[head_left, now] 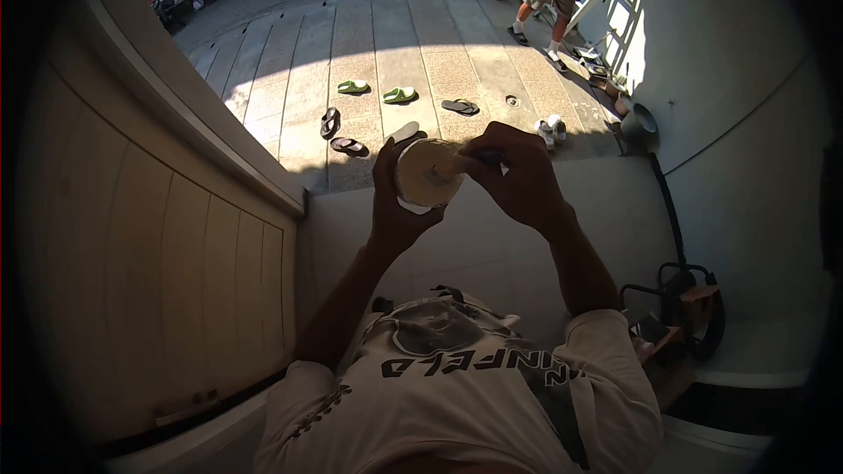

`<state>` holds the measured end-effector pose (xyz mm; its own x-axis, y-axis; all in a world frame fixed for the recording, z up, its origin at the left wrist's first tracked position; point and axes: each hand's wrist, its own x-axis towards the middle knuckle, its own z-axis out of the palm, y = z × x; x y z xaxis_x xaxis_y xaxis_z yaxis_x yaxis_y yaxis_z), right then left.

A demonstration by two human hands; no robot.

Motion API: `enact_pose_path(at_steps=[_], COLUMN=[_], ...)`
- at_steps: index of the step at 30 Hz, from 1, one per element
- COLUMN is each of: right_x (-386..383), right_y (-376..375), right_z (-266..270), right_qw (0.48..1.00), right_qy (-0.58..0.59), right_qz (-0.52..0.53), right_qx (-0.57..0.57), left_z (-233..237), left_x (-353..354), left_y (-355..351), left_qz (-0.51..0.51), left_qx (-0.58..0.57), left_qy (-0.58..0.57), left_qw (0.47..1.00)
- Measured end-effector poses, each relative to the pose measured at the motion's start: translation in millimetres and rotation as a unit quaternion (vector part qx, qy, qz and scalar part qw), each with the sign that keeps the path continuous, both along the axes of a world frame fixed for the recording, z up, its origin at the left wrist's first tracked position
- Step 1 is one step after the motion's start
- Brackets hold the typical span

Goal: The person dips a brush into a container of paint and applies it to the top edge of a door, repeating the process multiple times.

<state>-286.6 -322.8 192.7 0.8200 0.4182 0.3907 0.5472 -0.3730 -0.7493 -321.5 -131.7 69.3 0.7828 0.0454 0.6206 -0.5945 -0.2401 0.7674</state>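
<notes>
In the middle of the head view, my left hand (pixel 393 206) is wrapped round a round tub or cup (pixel 428 174) with a pale beige top and a whitish rim. A small grey patch shows on that top. My right hand (pixel 520 180) is at the right side of the rim, thumb and fingers pinched together. Whatever sits between those fingers is hidden, and the shade makes it hard to tell. Both hands are held up in front of my chest, over a pale floor or step.
Several sandals and shoes lie on the paving ahead, among them green clogs (pixel 399 95), a dark sandal (pixel 349 147) and white shoes (pixel 551 129). A person (pixel 562 0) stands at the upper right. A panelled door (pixel 202 254) is on my left, a wall (pixel 738 175) on my right.
</notes>
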Motion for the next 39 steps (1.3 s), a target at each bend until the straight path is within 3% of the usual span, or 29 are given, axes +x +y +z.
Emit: enact_pose_path(at_steps=[5, 7, 9, 14, 17, 20, 22, 26, 28, 31, 35, 37, 39], right_x=[-6, -10, -16, -21, -19, -17, -9, 15, 31, 60, 98, 121, 138], right_y=[34, 44, 61, 90, 103, 118, 124, 141, 149, 166, 184, 192, 199], right_z=[-6, -3, -5, -8, -9, -14, -15, -18, -17, -22, -14, -11, -12], right_qw=[0.998, 0.999, 0.989, 0.989, 0.997, 0.986, 0.996, 0.994, 0.998, 0.993, 0.986, 0.981, 0.977], right_qy=[-0.051, -0.042, -0.145, -0.144, -0.082, -0.156, -0.091, -0.1, 0.011, -0.066, -0.038, -0.103, -0.094], right_qz=[0.008, 0.003, -0.018, -0.009, -0.008, -0.034, 0.003, 0.035, 0.06, 0.084, 0.16, 0.166, 0.189], right_qx=[0.024, -0.026, -0.035, -0.028, -0.003, -0.046, 0.001, -0.014, -0.036, -0.041, 0.005, -0.015, 0.006], left_z=[4, 3, -2, -4, -12, -22, -24, -19, -15, -13, -9, -13, -15], left_x=[0, 2, 3, 4, 5, 8, 10, 17, 24, 37, 61, 75, 86], left_y=[24, 35, 47, 76, 91, 105, 112, 130, 136, 145, 153, 159, 161], left_qz=[-0.001, 0.007, 0.001, 0.001, -0.005, 0.014, 0.015, 0.056, 0.078, 0.115, 0.177, 0.206, 0.208], left_qx=[0.024, 0.025, 0.018, 0.013, -0.003, 0.004, -0.004, 0.024, 0.019, 0.009, 0.011, 0.02, -0.023], left_qy=[0.01, 0.008, 0.011, 0.031, 0.03, 0.033, 0.04, 0.026, 0.041, 0.046, 0.043, 0.039, 0.037], left_qw=[1.0, 1.0, 1.0, 0.999, 1.0, 0.999, 0.999, 0.998, 0.996, 0.992, 0.983, 0.978, 0.977])
